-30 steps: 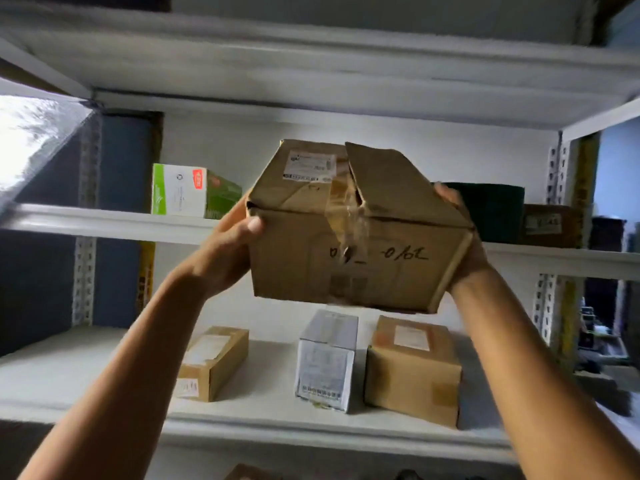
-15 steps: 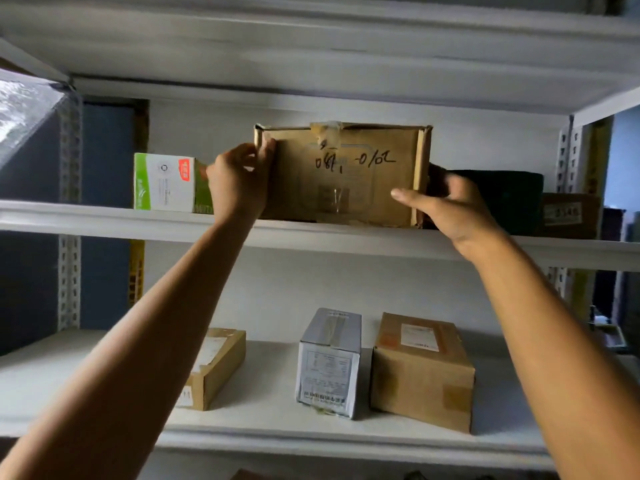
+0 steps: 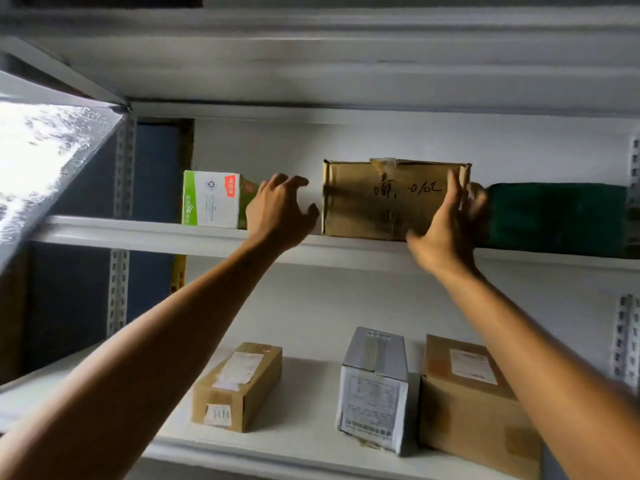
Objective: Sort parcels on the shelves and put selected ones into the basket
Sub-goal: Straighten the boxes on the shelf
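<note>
A brown cardboard parcel (image 3: 384, 199) with handwriting on its front stands on the upper shelf (image 3: 173, 233). My right hand (image 3: 446, 226) lies against the parcel's front right corner, fingers pointing up and mostly straight. My left hand (image 3: 280, 211) hovers just left of the parcel, fingers loosely curled, a small gap between it and the box, holding nothing. No basket is in view.
On the upper shelf a green-and-white box (image 3: 213, 199) sits at the left and a dark green parcel (image 3: 554, 216) at the right. The lower shelf (image 3: 311, 448) carries a long brown box (image 3: 239, 386), a grey wrapped parcel (image 3: 374, 389) and a brown box (image 3: 474, 403).
The parcel went from held in the air onto the upper shelf. My left hand has come off its left side; my right hand moved onto its front right corner.
</note>
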Tool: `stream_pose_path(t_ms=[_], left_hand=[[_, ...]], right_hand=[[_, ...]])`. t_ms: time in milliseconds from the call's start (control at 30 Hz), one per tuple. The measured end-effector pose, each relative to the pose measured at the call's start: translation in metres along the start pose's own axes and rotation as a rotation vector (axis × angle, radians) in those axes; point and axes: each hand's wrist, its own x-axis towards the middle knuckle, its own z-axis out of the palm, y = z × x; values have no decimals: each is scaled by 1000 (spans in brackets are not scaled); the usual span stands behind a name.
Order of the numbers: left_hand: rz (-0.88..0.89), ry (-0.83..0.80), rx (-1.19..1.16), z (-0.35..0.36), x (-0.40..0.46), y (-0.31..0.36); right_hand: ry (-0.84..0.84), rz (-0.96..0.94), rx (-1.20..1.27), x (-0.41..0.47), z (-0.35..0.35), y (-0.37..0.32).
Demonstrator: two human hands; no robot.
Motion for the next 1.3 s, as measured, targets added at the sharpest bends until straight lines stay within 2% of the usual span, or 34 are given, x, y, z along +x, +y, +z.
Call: stream_pose_path(t_ms=[67, 133, 233, 300, 367, 467, 633, 733, 800, 867, 967, 1033, 1133, 1233, 1300], left_hand=[[-75, 73, 160, -12, 7, -25], [-254, 24, 227, -22, 16, -49], [-475, -32, 188, -24, 26, -80], [-499, -5, 112, -26, 28, -92], [-469, 34, 51, -29, 28, -99], [-415, 132, -35, -38, 17, -95], [-198, 386, -138, -58, -34, -64], [-117, 474, -248, -59, -87, -47], [-42, 498, -285, -55, -123, -36], [98, 509, -284, -50, -157, -26], [280, 426, -364, -54, -205, -16], [279, 366, -491, -60, -227, -19], [23, 182, -786, -72, -237, -27], [-284, -194, -1163, -82, -233, -31], [-341, -389, -1242, -85, -232, -38]], right_hand=[[145, -211, 86, -17, 11, -12], [201, -266, 222, -35, 21, -30], [53, -173, 519, -61, 31, -60], [-29, -213, 586, -78, 38, -69], [-149, -200, 635, -90, 47, -70], [-338, 26, 808, -105, 61, -74], [-472, 284, 1054, -112, 70, -93], [-745, 452, 1261, -117, 70, -110], [-889, 419, 1365, -123, 72, -120], [-912, 348, 1528, -130, 71, -124], [-900, 329, 1732, -148, 58, -115], [-873, 319, 1780, -164, 53, -98], [-776, 241, 1573, -182, 44, -80], [-676, 214, 1436, -198, 41, -66], [-641, 258, 1397, -211, 36, -58]])
